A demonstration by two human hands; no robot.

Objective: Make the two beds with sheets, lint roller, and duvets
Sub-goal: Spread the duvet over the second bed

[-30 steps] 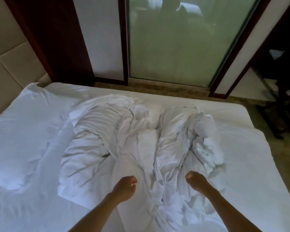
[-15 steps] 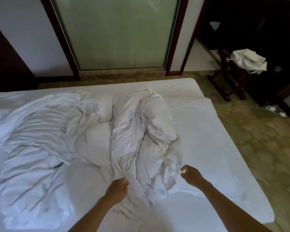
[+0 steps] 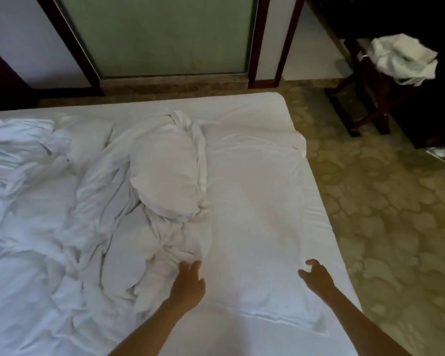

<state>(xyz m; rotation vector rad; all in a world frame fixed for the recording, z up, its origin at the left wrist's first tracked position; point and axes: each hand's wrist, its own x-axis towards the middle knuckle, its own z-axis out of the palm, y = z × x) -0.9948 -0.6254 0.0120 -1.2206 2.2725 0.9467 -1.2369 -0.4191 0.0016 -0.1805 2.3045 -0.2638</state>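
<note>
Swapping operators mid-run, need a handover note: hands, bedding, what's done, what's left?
Left hand: fingers out, touching the near edge of the bunched duvet; no clear grip.
Right hand: loosely curled over the duvet's flat part, holding nothing.
Bed: white sheet on; the duvet lies flat toward the right edge, crumpled in the middle and on the left.
Spare white linen sits on the dark stand at the far right.
Done: sheet on, duvet partly spread.
Left: spread and smooth the bunched part. Lint roller and second bed are not in view.
</note>
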